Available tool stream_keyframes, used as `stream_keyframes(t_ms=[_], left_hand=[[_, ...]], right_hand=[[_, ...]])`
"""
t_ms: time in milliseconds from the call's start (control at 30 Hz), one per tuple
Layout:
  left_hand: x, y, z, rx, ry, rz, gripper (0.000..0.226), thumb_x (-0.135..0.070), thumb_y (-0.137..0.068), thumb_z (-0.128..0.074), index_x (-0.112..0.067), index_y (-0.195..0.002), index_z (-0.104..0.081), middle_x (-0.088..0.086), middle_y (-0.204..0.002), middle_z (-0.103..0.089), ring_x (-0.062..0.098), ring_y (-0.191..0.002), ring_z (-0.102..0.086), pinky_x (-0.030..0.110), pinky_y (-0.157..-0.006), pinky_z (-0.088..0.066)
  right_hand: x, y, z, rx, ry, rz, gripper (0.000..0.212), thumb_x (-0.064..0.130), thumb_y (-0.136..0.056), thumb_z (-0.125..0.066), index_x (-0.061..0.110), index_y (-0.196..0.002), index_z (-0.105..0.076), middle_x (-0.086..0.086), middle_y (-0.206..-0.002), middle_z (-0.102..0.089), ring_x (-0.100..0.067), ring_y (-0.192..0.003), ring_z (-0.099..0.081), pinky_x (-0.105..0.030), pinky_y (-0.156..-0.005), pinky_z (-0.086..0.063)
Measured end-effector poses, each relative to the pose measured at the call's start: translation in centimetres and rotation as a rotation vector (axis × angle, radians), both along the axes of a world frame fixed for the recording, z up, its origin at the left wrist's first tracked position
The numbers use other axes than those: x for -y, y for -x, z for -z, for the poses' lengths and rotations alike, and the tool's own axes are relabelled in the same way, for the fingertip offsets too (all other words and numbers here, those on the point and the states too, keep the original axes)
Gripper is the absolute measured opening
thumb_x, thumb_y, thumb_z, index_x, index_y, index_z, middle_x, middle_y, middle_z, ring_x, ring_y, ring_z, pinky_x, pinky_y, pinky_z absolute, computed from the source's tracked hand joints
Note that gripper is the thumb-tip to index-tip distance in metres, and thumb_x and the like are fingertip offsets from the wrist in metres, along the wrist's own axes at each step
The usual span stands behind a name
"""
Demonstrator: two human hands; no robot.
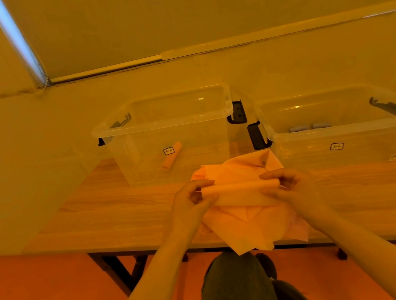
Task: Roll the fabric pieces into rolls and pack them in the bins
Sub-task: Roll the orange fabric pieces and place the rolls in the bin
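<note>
A half-rolled piece of orange fabric is held above the wooden table, its loose end hanging down. My left hand pinches the roll's left end, and my right hand pinches its right end. Under them lies a pile of orange fabric pieces that droops over the table's front edge. A clear bin behind the pile holds one orange roll. A second clear bin at the right holds two grey rolls.
Both bins have black latch handles on their sides. The table stands against a wall with a window blind above. My knee and the table's dark legs are below the front edge, over an orange floor.
</note>
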State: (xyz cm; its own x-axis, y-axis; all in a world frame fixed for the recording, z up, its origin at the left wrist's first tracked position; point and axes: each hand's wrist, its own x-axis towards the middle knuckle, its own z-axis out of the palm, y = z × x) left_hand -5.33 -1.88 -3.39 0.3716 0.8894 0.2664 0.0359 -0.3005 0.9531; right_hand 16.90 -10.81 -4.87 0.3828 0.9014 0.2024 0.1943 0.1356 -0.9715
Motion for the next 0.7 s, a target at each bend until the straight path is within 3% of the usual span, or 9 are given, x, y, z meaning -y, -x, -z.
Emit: stream_keyframes(t_ms=[133,333,500,700], left_hand=[[-0.2,-0.3,-0.1,0.004,0.005,-0.016,0.024,-0.009,-0.081,-0.071,-0.03,-0.093,-0.068,-0.007,-0.102,-0.066,0.01,-0.099,-0.062,0.028,-0.079,-0.054],[-0.3,-0.6,-0.8,0.006,0.007,-0.002,0.026,-0.008,-0.08,-0.072,-0.029,-0.094,-0.068,-0.011,-0.105,-0.065,0.002,-0.098,-0.061,0.019,-0.075,-0.054],[-0.4,-1.0,-0.5,0.004,0.021,0.005,0.027,-0.006,-0.078,-0.073,-0.028,-0.092,-0.069,-0.006,-0.104,-0.065,0.01,-0.099,-0.062,0.027,-0.08,-0.055],[-0.4,-1.1,0.0,-0.012,0.026,-0.02,0.024,-0.01,-0.079,-0.073,-0.028,-0.095,-0.068,-0.005,-0.106,-0.064,0.01,-0.1,-0.061,0.028,-0.081,-0.054]], right_hand=[[-0.1,-0.1,-0.1,0.018,-0.012,0.012,0.029,0.01,-0.078,-0.072,0.029,-0.099,-0.068,0.011,-0.111,-0.062,-0.006,-0.101,-0.059,-0.032,-0.082,-0.054],[-0.5,-0.3,-0.3,-0.055,-0.028,-0.014,0.028,0.014,-0.082,-0.068,0.031,-0.104,-0.064,0.007,-0.115,-0.062,-0.01,-0.101,-0.061,-0.03,-0.077,-0.055],[-0.3,-0.3,-0.2,-0.02,-0.018,0.017,0.02,0.017,-0.082,-0.069,0.027,-0.099,-0.067,0.009,-0.104,-0.065,-0.01,-0.095,-0.063,-0.031,-0.074,-0.056],[-0.3,-0.5,0.2,-0.007,-0.014,0.011,0.028,0.009,-0.077,-0.072,0.028,-0.098,-0.067,0.006,-0.109,-0.065,-0.009,-0.099,-0.062,-0.031,-0.078,-0.056]])
